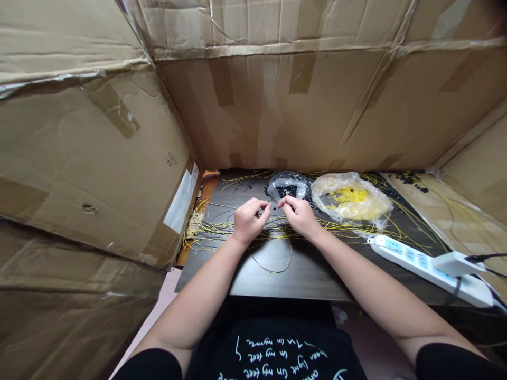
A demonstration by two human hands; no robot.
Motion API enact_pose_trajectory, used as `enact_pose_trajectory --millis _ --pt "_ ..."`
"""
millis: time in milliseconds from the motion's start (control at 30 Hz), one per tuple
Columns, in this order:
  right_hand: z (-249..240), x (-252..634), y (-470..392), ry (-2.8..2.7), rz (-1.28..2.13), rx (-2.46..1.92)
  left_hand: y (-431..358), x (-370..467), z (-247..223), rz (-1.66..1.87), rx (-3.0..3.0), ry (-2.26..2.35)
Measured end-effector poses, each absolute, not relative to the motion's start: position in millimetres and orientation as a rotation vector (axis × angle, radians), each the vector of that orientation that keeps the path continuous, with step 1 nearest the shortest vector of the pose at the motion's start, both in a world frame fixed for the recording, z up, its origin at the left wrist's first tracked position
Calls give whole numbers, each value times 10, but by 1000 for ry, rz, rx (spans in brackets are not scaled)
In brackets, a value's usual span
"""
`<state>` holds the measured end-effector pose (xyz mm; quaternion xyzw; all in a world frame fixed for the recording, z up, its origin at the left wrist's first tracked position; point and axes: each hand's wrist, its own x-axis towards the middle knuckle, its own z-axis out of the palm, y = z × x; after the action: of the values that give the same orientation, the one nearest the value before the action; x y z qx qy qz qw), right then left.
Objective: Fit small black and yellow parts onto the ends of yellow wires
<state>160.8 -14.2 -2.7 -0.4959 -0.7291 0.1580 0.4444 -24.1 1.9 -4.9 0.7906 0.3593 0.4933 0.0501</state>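
Observation:
Both hands are raised over the dark table, fingertips facing each other with a small gap between them. My left hand (252, 218) is closed in a pinch; what sits between its fingertips is too small to make out. My right hand (299, 215) is also pinched, its grip contents too small to name. Thin yellow wires (222, 228) run across the table below and beside both hands, and one loops toward the front edge. Just behind the hands lies a clear bag (304, 186) of small black pieces. To its right is an open plastic bag (380, 203) with small yellow pieces.
A white power strip (407, 255) with a plugged-in adapter (457, 263) lies at the right of the table (277, 282). Cardboard walls (257, 116) enclose the back and sides. More black pieces (414, 180) are scattered at the back right.

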Motion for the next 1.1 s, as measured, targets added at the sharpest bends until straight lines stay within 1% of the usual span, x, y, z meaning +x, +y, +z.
enact_pose_trajectory --millis 167,300,533,700,1100 --pt "-71 1670 -124 -1874 247 -1113 37 -155 -77 1478 2482 1119" --pt "-48 1707 -116 -1943 127 -1139 55 -154 -87 1437 2507 1144" --pt "-25 1680 -166 -1986 41 -1165 50 -163 -86 1413 2488 1079" --pt "-69 1653 -159 -2024 32 -1112 43 -163 -91 1389 2519 1069" --pt "-139 1626 -163 -2006 5 -1154 55 -166 -118 1279 2530 1099"
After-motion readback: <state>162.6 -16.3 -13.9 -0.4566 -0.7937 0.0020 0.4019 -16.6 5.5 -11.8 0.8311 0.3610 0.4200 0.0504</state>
